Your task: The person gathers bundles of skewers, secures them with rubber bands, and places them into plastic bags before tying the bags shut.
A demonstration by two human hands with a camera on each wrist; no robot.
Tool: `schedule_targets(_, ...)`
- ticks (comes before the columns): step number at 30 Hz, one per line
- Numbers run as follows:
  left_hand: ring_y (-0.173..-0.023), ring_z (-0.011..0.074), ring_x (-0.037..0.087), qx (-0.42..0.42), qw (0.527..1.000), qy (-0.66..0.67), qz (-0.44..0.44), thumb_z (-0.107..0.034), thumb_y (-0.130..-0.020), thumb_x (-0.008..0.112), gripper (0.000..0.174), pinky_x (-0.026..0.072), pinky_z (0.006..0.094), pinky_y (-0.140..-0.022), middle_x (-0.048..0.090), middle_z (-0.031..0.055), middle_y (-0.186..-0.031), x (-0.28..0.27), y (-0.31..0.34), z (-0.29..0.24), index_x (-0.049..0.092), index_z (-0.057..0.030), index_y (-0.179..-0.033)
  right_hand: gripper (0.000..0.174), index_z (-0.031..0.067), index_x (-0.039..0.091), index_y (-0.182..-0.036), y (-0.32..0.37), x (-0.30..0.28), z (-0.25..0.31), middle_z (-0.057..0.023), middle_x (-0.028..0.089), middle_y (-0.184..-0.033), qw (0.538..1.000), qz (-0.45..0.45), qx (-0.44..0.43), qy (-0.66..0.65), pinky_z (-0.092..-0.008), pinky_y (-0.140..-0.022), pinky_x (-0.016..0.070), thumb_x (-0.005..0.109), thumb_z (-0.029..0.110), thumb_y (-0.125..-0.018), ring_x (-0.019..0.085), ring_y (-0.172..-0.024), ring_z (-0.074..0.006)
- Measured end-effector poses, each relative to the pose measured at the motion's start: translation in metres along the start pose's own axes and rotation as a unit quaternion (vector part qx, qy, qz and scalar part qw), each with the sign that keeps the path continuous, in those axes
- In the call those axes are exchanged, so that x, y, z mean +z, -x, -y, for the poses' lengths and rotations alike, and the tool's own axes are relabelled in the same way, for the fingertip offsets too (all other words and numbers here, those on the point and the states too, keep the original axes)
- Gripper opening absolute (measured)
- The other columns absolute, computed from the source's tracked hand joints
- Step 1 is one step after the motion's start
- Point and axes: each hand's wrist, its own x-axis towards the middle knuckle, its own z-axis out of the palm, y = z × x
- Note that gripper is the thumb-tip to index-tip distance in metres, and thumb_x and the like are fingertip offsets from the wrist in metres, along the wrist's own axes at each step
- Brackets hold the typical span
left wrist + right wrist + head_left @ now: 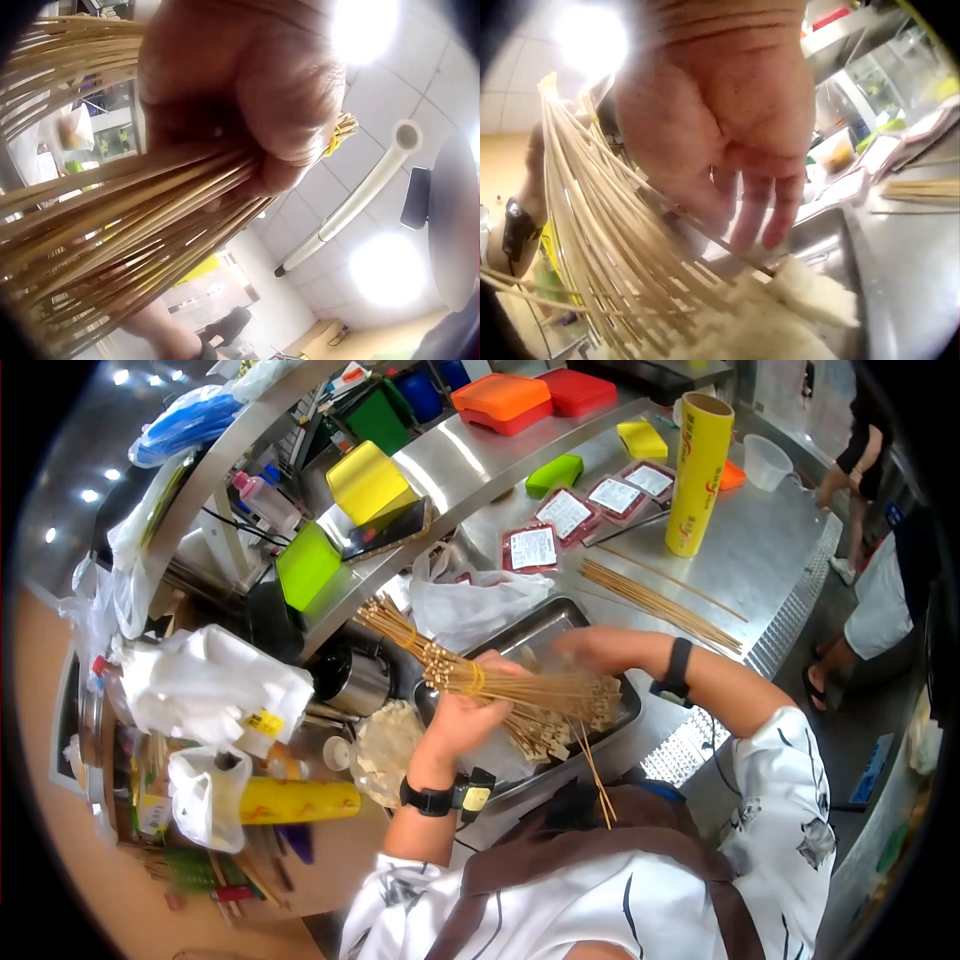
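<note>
My left hand (pixel 465 718) grips a thick bundle of bamboo skewers (pixel 142 217), tied with yellow bands near one end. Its free ends fan out over a metal tray (pixel 632 705). Pale blocks of food (pixel 810 292) sit at the skewers' far ends, one on a skewer tip close below my right hand (pixel 735 142). That hand is over the tray's far side, blurred in the head view, its fingers pointing down and fairly straight beside the skewers. A couple of skewers (pixel 597 775) stick out of the fan towards my apron.
Loose skewers (pixel 660 600) lie on the steel counter right of the tray. Behind them are labelled packs (pixel 565 515) and an upright yellow roll (pixel 698 475). A white plastic bag (pixel 480 605) touches the tray's back. A bag of pale pieces (pixel 390 750) is at left.
</note>
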Motion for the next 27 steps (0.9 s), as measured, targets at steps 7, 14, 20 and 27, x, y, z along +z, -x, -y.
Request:
schedule_targets(7,-0.085,0.018,0.057,-0.005,1.0,-0.023,0.015,0.001,-0.074,0.057,0.022,0.046,0.03,-0.077,0.059,0.0073,-0.092,-0.011,0.006,0.005,0.063,-0.0002,-0.095,0.053,0.0107,0.059,-0.123,-0.044,0.033,-0.012,-0.0132,0.06,-0.123,0.946,0.312,-0.08,-0.035,-0.0363,-0.093,0.044,0.074,0.011,-0.072,0.055,-0.113,-0.032)
schedule_targets(14,-0.084,0.0171,0.056,0.0,1.0,-0.003,-0.001,0.001,-0.078,0.059,0.016,0.0444,0.029,-0.075,0.059,0.0061,-0.09,-0.012,0.007,0.012,0.064,-0.0017,-0.094,0.042,0.0091,0.061,-0.119,-0.053,0.044,-0.032,-0.0142,0.06,-0.122,0.921,0.387,-0.045,-0.008,-0.0377,-0.092,0.0451,0.069,0.015,-0.079,0.057,-0.111,-0.0336)
schedule_targets(20,-0.082,0.0203,0.057,0.012,0.999,-0.053,0.006,0.005,-0.071,0.058,0.024,0.0457,0.0307,-0.076,0.059,0.006,-0.088,-0.014,0.017,0.0,0.064,-0.003,-0.093,0.009,0.0069,0.06,-0.085,-0.039,0.017,-0.02,-0.0088,0.061,-0.094,0.924,0.272,-0.131,0.235,-0.0418,-0.082,0.0491,0.059,0.015,-0.08,0.061,-0.096,-0.0284)
schedule_targets(27,-0.086,0.0165,0.057,-0.021,0.999,-0.039,0.005,0.003,-0.076,0.059,0.02,0.0449,0.0298,-0.077,0.06,0.0055,-0.092,-0.014,0.021,0.005,0.064,-0.0012,-0.095,0.006,0.0129,0.061,-0.077,-0.05,-0.042,-0.015,-0.0043,0.059,-0.086,0.852,0.04,-0.202,0.482,-0.0368,-0.082,0.044,0.056,0.015,-0.075,0.054,-0.089,-0.0227)
